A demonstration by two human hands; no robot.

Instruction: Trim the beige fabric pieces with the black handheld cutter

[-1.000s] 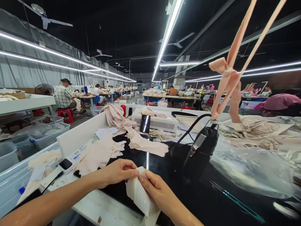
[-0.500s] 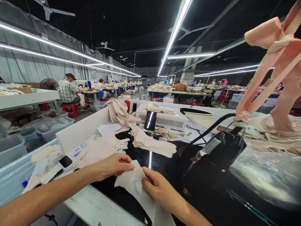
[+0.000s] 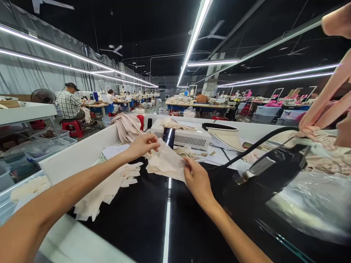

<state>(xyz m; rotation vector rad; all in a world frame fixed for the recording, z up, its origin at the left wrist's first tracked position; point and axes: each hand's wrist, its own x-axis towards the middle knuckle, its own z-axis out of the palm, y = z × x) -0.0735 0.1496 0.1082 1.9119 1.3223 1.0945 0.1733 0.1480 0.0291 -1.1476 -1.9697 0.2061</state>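
Note:
A pale, thin fabric piece (image 3: 171, 155) is stretched between my two hands above the black tabletop (image 3: 137, 226). My left hand (image 3: 143, 147) pinches its upper left corner, fingers closed. At its right edge, my right hand (image 3: 196, 177) is closed on the cloth between thumb and fingers. Directly behind and under this piece lies a stack of cream fabric pieces (image 3: 155, 168), partly hidden by it. A second pile of cream fabric pieces (image 3: 105, 191) is spread on the left, below my left forearm.
Beyond my hands stand a white vented box (image 3: 189, 140) and a dark phone (image 3: 168, 136). To the right are a black cable (image 3: 246, 148), a clear plastic bag (image 3: 315, 204) and hanging pink straps (image 3: 323, 95). A white side board (image 3: 79, 155) borders the left. A person (image 3: 70, 104) sits farther back.
Both hands have moved forward and up with the fabric piece, from the near edge to over the cream stack. The view has turned slightly, and the left-hand pile shows more fully.

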